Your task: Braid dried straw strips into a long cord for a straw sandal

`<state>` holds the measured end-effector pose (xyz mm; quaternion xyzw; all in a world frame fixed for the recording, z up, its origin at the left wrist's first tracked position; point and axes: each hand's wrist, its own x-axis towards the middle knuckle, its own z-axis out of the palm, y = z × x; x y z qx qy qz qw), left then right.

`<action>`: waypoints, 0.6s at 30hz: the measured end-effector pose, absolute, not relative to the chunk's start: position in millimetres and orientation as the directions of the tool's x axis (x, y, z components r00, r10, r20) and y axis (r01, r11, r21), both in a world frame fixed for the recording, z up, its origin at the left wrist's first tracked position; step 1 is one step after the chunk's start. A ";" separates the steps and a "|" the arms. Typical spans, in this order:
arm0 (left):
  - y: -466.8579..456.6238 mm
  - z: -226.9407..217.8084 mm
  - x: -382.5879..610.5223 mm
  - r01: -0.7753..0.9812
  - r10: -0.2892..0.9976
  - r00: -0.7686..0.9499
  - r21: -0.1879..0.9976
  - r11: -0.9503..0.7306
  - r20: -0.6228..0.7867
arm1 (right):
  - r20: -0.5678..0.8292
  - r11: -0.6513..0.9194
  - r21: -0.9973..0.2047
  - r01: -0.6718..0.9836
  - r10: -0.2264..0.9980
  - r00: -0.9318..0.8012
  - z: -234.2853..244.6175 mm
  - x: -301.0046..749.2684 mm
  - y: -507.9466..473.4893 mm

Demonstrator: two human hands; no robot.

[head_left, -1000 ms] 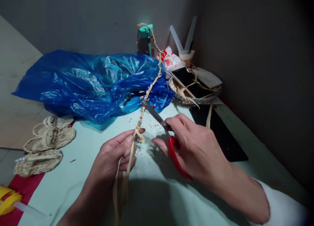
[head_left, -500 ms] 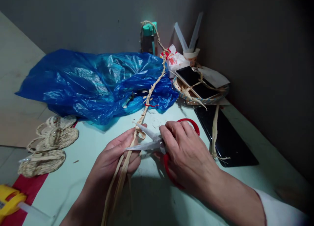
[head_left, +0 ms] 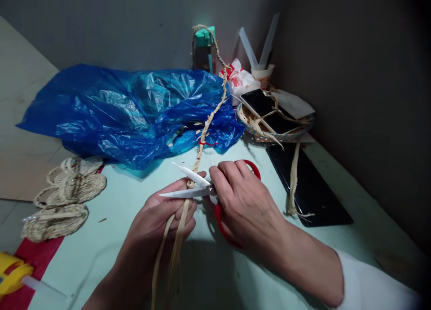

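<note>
My left hand (head_left: 161, 215) pinches a braided straw cord (head_left: 206, 126) where the braid ends and loose strips hang down toward me. The cord runs up and away to a teal-capped bottle (head_left: 204, 49) by the wall. My right hand (head_left: 245, 202) grips red-handled scissors (head_left: 202, 189). Their blades are spread apart and point left, straddling the cord just above my left thumb.
A crumpled blue plastic bag (head_left: 128, 112) lies behind the hands. Coiled woven straw pieces (head_left: 63, 197) sit at the left. At the right are a round tray (head_left: 289, 132) carrying a phone (head_left: 266, 110), a black slab (head_left: 310, 193), a paper cup (head_left: 262, 76), and the wall. A yellow tool (head_left: 10, 274) shows at the bottom left.
The right hand swung the scissors from pointing up-left along the cord with blades together to pointing left, blades spread, across the cord at my left thumb. The left hand stayed pinching.
</note>
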<state>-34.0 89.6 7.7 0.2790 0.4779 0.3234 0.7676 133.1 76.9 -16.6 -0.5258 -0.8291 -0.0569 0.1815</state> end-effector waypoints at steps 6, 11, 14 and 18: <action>92.3 12.0 -35.1 -0.271 0.771 0.290 0.724 0.634 -0.567 | 0.333 0.459 -0.178 0.870 0.860 -0.386 -16.5 136.7 77.1; 92.2 16.5 -33.9 -0.370 0.798 0.305 0.707 0.603 -0.521 | 0.299 0.423 -0.199 0.884 0.885 -0.357 -19.1 141.0 76.0; 91.3 18.0 -31.4 -0.371 0.792 0.350 0.703 0.607 -0.500 | 0.295 0.404 -0.190 0.895 0.893 -0.340 -21.1 141.6 76.9; 90.2 14.3 -27.7 -0.320 0.742 0.396 0.676 0.664 -0.542 | 0.289 0.408 -0.169 0.897 0.891 -0.350 -22.7 138.5 78.0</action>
